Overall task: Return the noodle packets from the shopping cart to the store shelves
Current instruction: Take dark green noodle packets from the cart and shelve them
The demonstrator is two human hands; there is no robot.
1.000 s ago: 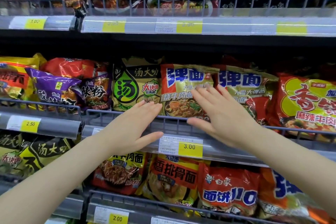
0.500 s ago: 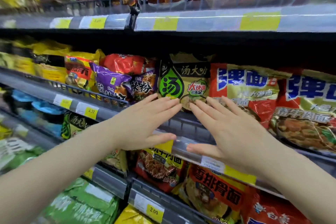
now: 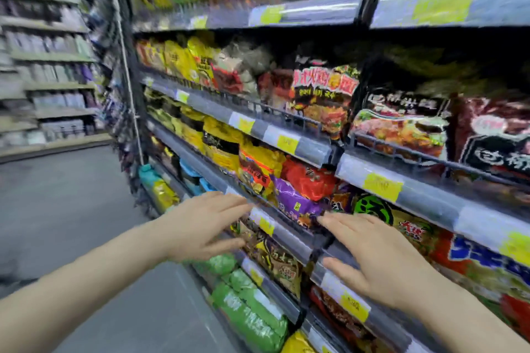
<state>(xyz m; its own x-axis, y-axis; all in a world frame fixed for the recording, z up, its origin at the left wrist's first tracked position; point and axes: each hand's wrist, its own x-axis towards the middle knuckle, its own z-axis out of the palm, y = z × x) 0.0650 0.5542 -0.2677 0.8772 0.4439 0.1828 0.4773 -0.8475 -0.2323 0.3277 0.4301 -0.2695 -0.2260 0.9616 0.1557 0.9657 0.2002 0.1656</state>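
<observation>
Along the grey wire-fronted shelf, both empty hands, left and right, spread flat, have slid leftward off the shelved yellow-red noodle packets, so one return looks done, the cart unseen.

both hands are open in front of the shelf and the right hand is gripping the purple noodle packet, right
Not quite. In the head view the right hand grips nothing: its fingers are straight, spread just below the purple noodle packet, over the grey shelf rail. The left hand is open too, as you said.
</observation>
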